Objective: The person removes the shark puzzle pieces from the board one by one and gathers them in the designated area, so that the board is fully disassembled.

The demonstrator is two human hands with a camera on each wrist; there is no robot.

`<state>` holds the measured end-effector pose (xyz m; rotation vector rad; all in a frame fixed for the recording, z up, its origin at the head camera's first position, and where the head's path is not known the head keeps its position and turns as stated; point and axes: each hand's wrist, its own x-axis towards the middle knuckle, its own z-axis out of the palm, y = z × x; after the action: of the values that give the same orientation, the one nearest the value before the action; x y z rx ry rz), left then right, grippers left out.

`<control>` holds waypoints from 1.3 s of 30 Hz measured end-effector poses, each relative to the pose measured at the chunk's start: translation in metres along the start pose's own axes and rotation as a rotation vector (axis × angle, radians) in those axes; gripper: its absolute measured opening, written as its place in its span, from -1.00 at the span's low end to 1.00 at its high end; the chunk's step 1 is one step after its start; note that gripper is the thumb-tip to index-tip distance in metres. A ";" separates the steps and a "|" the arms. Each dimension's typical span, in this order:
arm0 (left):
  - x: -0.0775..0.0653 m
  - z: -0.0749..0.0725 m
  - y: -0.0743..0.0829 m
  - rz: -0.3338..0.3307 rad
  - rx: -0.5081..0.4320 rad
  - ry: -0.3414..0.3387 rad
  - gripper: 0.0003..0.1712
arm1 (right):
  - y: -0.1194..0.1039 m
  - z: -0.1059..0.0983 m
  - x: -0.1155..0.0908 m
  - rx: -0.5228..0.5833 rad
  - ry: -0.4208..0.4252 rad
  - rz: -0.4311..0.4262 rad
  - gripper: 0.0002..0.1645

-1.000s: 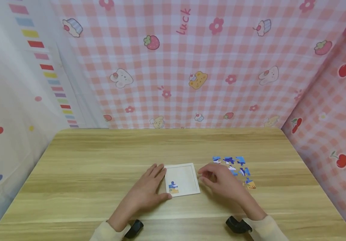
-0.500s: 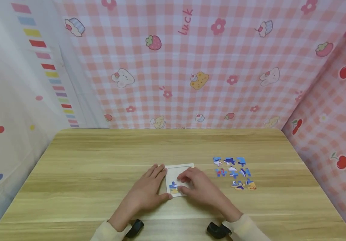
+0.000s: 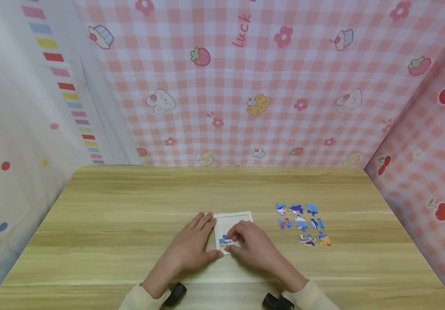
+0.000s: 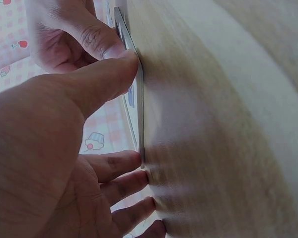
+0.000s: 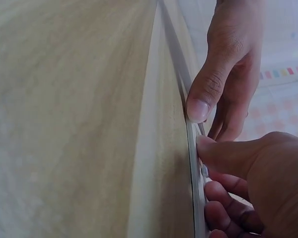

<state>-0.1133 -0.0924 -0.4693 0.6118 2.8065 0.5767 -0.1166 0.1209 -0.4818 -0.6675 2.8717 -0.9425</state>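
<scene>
A square white puzzle tray [image 3: 232,218] lies on the wooden table. My left hand [image 3: 190,244] rests at its left side with fairly straight fingers touching the edge and the thumb at the near left corner. Over the tray's lower part, my right hand [image 3: 256,245] pinches a small blue jigsaw piece, mostly hidden by its fingers. A bluish bit of that jigsaw piece [image 5: 204,171] shows beside the thumb in the right wrist view. Blue and sandy picture pieces [image 3: 222,244] fill the tray's lower left corner, close to the right fingertips.
Several loose jigsaw pieces [image 3: 301,223] lie in rough rows to the right of the tray. The wooden table [image 3: 129,198] extends around both hands, with a pink checked curtain [image 3: 222,86] behind it.
My right hand has moved left from beside the tray to over its lower left part, uncovering the loose pieces. It shifts only slightly in the last half second. My left hand stays in place.
</scene>
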 end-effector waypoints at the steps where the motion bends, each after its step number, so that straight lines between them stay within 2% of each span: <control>1: 0.000 0.000 0.000 -0.001 -0.002 -0.002 0.02 | 0.000 0.000 0.000 0.004 0.004 -0.002 -0.77; 9: 0.001 0.002 0.000 -0.010 -0.008 -0.014 0.03 | 0.002 -0.001 -0.001 0.167 -0.004 0.005 -0.88; 13: 0.001 0.001 -0.001 -0.013 -0.008 -0.013 0.03 | 0.003 -0.003 -0.002 0.201 0.004 0.006 -0.89; 19: 0.000 0.000 0.000 -0.011 -0.014 -0.014 0.03 | 0.010 -0.009 -0.006 0.208 0.008 0.013 -0.81; 26: 0.001 0.000 0.000 -0.010 -0.011 -0.018 0.03 | 0.024 -0.024 -0.013 0.194 0.008 0.019 -0.95; 39: -0.001 0.000 0.001 -0.013 -0.016 -0.024 0.04 | 0.053 -0.051 -0.030 0.177 0.057 0.031 -0.90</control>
<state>-0.1120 -0.0926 -0.4686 0.5934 2.7787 0.5842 -0.1185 0.2003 -0.4733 -0.5885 2.7929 -1.2117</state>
